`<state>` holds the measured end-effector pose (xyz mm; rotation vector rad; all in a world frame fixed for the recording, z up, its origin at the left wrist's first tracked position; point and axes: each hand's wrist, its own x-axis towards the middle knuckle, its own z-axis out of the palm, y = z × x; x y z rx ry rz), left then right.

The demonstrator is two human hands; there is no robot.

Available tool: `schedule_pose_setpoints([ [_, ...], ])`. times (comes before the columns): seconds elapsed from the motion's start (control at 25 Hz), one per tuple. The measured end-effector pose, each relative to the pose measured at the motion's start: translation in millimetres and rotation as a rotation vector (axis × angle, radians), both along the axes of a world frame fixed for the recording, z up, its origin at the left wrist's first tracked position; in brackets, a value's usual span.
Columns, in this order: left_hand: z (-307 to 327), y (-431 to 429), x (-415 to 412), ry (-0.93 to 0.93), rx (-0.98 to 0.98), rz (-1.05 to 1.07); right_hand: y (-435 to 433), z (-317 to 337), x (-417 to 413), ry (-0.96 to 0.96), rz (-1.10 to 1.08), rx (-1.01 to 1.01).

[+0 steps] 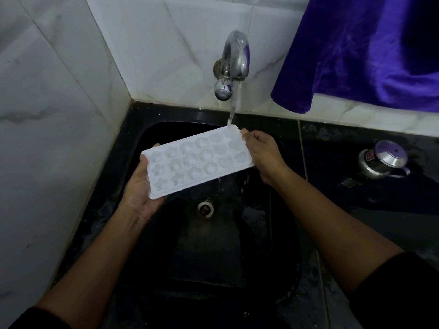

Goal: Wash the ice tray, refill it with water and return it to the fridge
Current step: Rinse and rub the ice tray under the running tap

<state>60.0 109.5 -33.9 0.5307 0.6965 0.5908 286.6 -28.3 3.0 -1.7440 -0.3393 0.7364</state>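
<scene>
1. Step in hand, as far as I can judge: the wash/rinse part. The tap (234, 60) is running and the stream of water (232, 110) lands right on the far corner of the ice tray (197, 160).
2. Where the tray is: held in the air over the black sink (237, 245), above the drain (205, 208) and touching neither. It's cups-up and tilted, and some water seems to run off the long edge near the right hand, so I'd call this rinsing, not a proper fill.
3. Left hand (139, 188): cradles the near end from below, with fingers curled up round the edge, so it's got a real grip.
4. Right hand (263, 153): pinches the far end, thumb on the top rim just beside the stream, with the other fingers tucked under where I can't see them.
5. Next move, my guess: slide the tray under the stream so every cup gets water, since only one corner is getting hit. Then tip it out, hold it level for the refill, and carry it flat so nothing slops on the way to the fridge.
6. Writing: nothing readable on the tray or tap. The little steel pot (382, 159) on the counter, off to the right, has a small red label, but it's too tiny to read. The purple cloth (368, 55) hanging on the wall shows no text.
</scene>
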Motion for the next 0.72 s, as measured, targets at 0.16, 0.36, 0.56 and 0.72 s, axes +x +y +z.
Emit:
schedule_pose_setpoints([
  [0.16,0.7,-7.0,11.9,0.011,-0.066,-0.078,-25.9,-5.2,1.5,0.045,-0.041,0.012],
  [0.36,3.8,-18.3,36.0,0.051,-0.012,-0.155,-54.1,-1.9,7.3,0.065,-0.128,0.049],
  [0.56,9.0,-25.3,69.4,0.048,-0.004,-0.233,-75.7,5.2,23.6,0.079,-0.213,0.053],
  [0.72,9.6,-28.3,95.3,0.048,0.009,-0.298,-92.3,4.0,38.4,0.091,-0.272,0.063],
])
